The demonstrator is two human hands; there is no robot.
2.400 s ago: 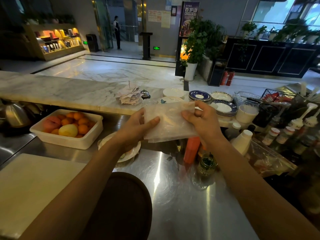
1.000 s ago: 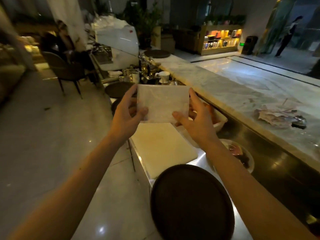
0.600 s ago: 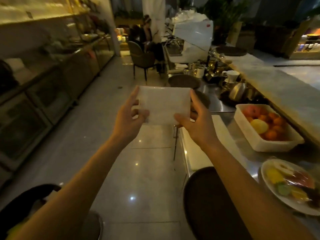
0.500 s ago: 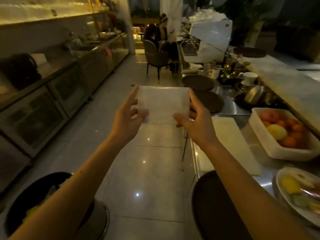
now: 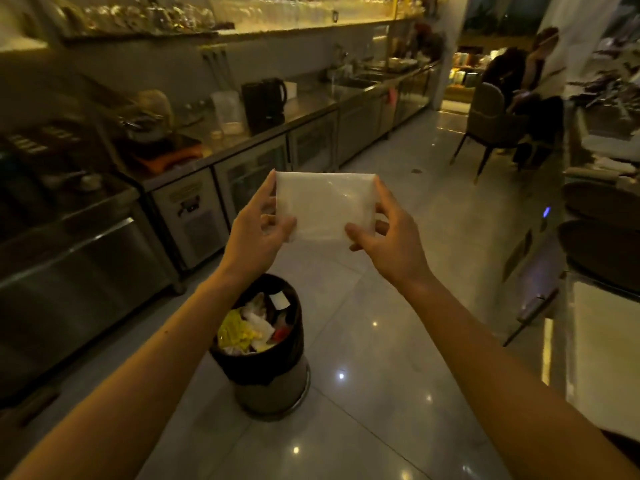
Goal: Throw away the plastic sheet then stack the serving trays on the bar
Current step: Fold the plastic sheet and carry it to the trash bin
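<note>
The room was a dim bar kitchen with a glossy tiled floor running between two steel counters. Nearest, both bare forearms reached forward from the bottom corners. Below and between them a round bin with a black liner stood on the floor, open and filled with yellow and white scraps.

Above the bin and a little beyond it, the folded plastic sheet was held up flat, off every surface. The left hand pinched its lower left corner between thumb and fingers, the index finger stretched up along the left edge. The right hand pinched the lower right corner the same way, its index finger raised along the right edge.

At the right edge, two dark round trays lay on the counter, one behind the other. Along the left counter, further off, stood a black kettle and a clear plastic container. At the far end a person sat on a chair.
</note>
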